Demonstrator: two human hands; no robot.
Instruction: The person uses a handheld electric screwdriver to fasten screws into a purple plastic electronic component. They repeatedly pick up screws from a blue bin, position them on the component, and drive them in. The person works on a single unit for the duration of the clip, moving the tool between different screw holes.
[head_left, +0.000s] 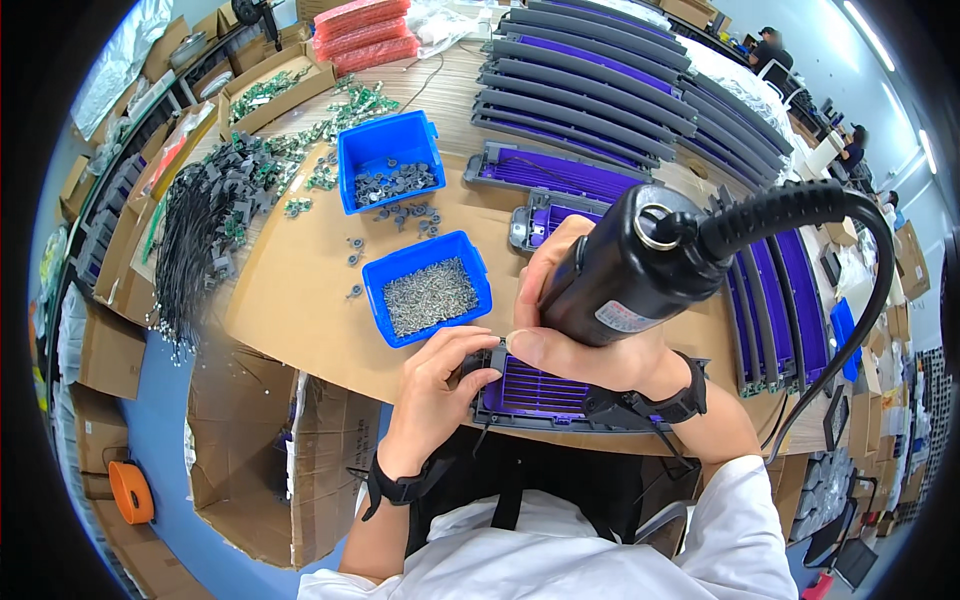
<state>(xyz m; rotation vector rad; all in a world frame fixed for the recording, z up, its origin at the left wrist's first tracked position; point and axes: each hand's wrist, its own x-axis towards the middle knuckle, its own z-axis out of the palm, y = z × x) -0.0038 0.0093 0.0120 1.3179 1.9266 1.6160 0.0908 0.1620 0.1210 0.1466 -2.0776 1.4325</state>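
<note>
Driver (630,265), black and corded, stands nearest the lens in the head view, gripped by the fingers of the right hand (605,358), which wrap its barrel. Its bit is hidden, so contact with a screw cannot be confirmed. Below the right fingers lies the panel (545,388), purple-slatted and grey-framed, on cardboard (300,265) over the worktop (455,115). Fingers of the left hand (435,390) bear on the panel's left end, just beside the right thumb; whether they pinch the frame or merely steady it cannot be told.

Screws (430,297) fill a blue bin (374,288) just beyond the left fingers; a second bin (385,140), holding grey parts (400,185), sits farther out. The cable (884,270) arcs away to the right of the right fingers.

Method, as judged: the driver appears to lean, though the wide lens may exaggerate this; its axis should be square to the panel before power is applied. Left fingers should press the frame flat while sitting clear of the bit. Downward force should be steady and end once a screw head seats; overdriving could crack the frame. Cable slack should hang clear of the panel.
</note>
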